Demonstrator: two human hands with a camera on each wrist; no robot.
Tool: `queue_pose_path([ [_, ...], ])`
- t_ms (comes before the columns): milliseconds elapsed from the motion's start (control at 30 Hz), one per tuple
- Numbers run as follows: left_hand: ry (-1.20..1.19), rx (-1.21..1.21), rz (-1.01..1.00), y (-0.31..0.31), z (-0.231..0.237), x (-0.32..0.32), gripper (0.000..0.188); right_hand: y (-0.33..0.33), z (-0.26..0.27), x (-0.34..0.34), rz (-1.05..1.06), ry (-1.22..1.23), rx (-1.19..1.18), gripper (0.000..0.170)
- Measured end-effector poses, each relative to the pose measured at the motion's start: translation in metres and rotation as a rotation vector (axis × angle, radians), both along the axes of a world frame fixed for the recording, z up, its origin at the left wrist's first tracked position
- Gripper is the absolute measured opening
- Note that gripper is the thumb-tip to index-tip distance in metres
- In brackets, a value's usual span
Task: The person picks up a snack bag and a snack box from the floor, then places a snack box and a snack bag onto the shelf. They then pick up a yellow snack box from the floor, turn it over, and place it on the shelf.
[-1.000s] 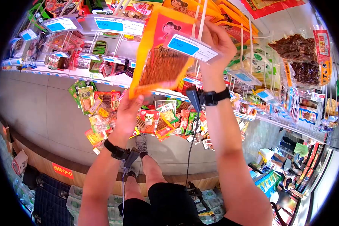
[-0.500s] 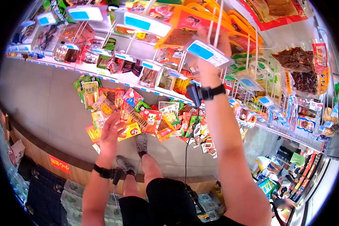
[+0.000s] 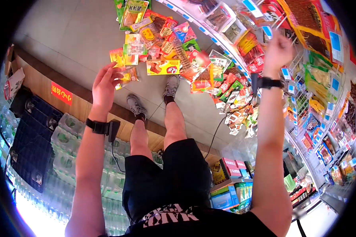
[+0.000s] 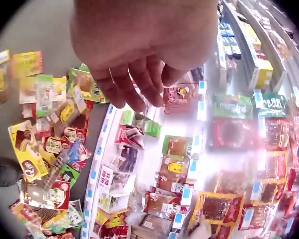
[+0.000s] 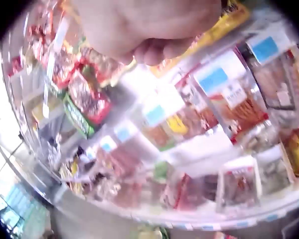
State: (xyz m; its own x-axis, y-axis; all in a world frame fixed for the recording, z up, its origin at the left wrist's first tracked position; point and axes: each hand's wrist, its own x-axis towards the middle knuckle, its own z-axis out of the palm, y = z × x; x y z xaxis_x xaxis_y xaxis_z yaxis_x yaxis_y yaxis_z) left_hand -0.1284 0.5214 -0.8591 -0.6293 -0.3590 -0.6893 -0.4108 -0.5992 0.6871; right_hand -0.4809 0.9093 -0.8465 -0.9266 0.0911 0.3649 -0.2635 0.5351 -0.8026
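Observation:
In the head view, my left hand (image 3: 106,85) hovers over the floor with relaxed, slightly bent fingers and holds nothing. A small yellow packet (image 3: 129,75) lies beneath its fingertips. My right hand (image 3: 279,53), slightly blurred, is in front of the shelf with loosely bent fingers and no packet visible in it. Orange-edged packets (image 3: 304,21) hang on hooks to its upper right. The right wrist view shows that hand (image 5: 149,30) from behind, its palm hidden, with a yellow packet edge (image 5: 226,22) beyond. The left wrist view shows the left hand's (image 4: 139,55) fingers hanging loosely.
Many snack packets, including a yellow one (image 3: 163,67), are heaped on the floor between my feet and the shelf edge (image 3: 209,33). Shelves with price tags (image 3: 336,45) rise at the right. A wooden ledge (image 3: 39,71) and bottle packs (image 3: 67,138) are at the left.
The orange packet that both hands held was released onto the hooks. My left hand dropped away, then the right withdrew lower. The head view has swung toward the floor.

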Motion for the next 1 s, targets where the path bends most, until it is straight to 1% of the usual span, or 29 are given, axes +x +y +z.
queue_pose_path([
  [33,-0.002,0.022,0.008,-0.008,-0.009,0.022,0.033,-0.003,-0.022,0.03,0.006,0.053,0.181,0.022],
  [67,0.0,0.042,0.016,-0.015,-0.017,0.042,0.032,0.007,-0.057,0.058,0.025,-0.145,0.17,0.019],
  [100,-0.006,0.06,0.049,-0.017,-0.022,0.056,0.029,0.01,-0.092,0.09,0.095,-0.247,0.094,0.018],
  [133,-0.03,0.079,0.057,-0.02,-0.026,0.072,0.029,-0.008,-0.1,0.129,0.089,-0.319,0.14,0.017],
  [167,-0.046,0.093,0.067,-0.024,-0.031,0.085,0.029,-0.011,-0.128,0.163,0.089,-0.565,-0.029,0.016],
  [200,-0.064,0.106,0.077,-0.027,-0.035,0.097,0.028,-0.024,-0.135,0.196,0.092,-0.755,-0.02,0.022],
  [267,-0.073,0.12,0.081,-0.034,-0.04,0.119,0.027,-0.032,-0.178,0.245,0.165,-1.179,0.087,0.031],
  [333,-0.096,0.141,0.083,-0.041,-0.053,0.139,0.026,-0.056,-0.219,0.3,-0.09,-1.476,-0.241,0.039],
  [367,-0.107,0.134,0.04,-0.045,-0.055,0.144,0.029,-0.06,-0.247,0.324,-0.144,-1.514,-0.419,0.042],
  [400,-0.106,0.138,0.045,-0.048,-0.059,0.153,0.029,-0.061,-0.277,0.348,-0.201,-1.546,-0.598,0.046],
  [467,-0.097,0.145,0.052,-0.052,-0.076,0.164,0.03,-0.064,-0.337,0.386,-0.233,-1.585,-0.729,0.062],
  [567,-0.083,0.153,-0.001,-0.057,-0.108,0.175,0.03,-0.097,-0.401,0.407,-0.405,-1.591,-0.868,0.073],
  [667,-0.093,0.134,-0.023,-0.05,-0.14,0.176,0.029,-0.126,-0.463,0.412,-0.6,-1.438,-1.164,0.07],
  [767,-0.12,0.147,-0.086,-0.039,-0.175,0.174,0.031,-0.16,-0.479,0.399,-0.32,-1.219,-1.392,0.06],
  [800,-0.137,0.159,-0.107,-0.034,-0.181,0.175,0.031,-0.161,-0.491,0.401,-0.378,-1.229,-1.352,0.052],
  [867,-0.121,0.178,-0.153,-0.025,-0.194,0.171,0.032,-0.161,-0.488,0.4,-0.464,-1.308,-1.171,0.05],
  [900,-0.107,0.187,-0.178,-0.024,-0.199,0.166,0.032,-0.159,-0.483,0.402,-0.477,-1.324,-1.129,0.049],
  [1000,-0.119,0.105,-0.304,-0.021,-0.214,0.154,0.035,-0.156,-0.449,0.408,-0.397,-1.301,-1.081,0.048],
])
